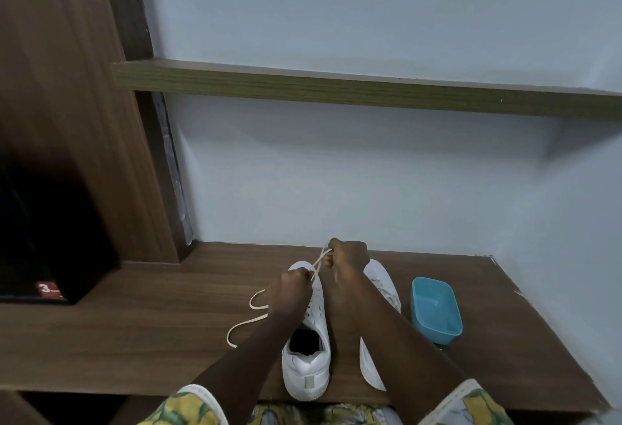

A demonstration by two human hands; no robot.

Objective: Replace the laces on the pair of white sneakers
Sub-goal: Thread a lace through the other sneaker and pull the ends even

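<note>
Head view, and both forearms reach forward over the wooden desk (151, 323). The left hand (292, 286) sits low, knuckles up, fingers curled into a tight fist right over the toe of the first sneaker (308, 367). The right hand (348, 256) is lifted higher and further out, close to the wall, with its fingers pinched round the lace (319, 261). That pale lace runs taut from the right hand's grip down to the left fist, which closes on it too, so both hands are gripping the lace. Past the left fist the loose end spills leftward and lies in loops on the desk.

The first sneaker stands upright between the two forearms, heel toward the person, toe toward the wall, its opening dark and showing. The second sneaker (382, 281) lies just beside it to the right, mostly hidden under the right forearm, with toe and sole edge peeking out.

Count them up: two white sneakers, one lace in the hands, two hands on it. Whether the second sneaker carries a lace I cannot tell.

One blue plastic tub (437, 310) sits near the second sneaker, further right. One wooden shelf (336, 87) crosses the wall above.
</note>
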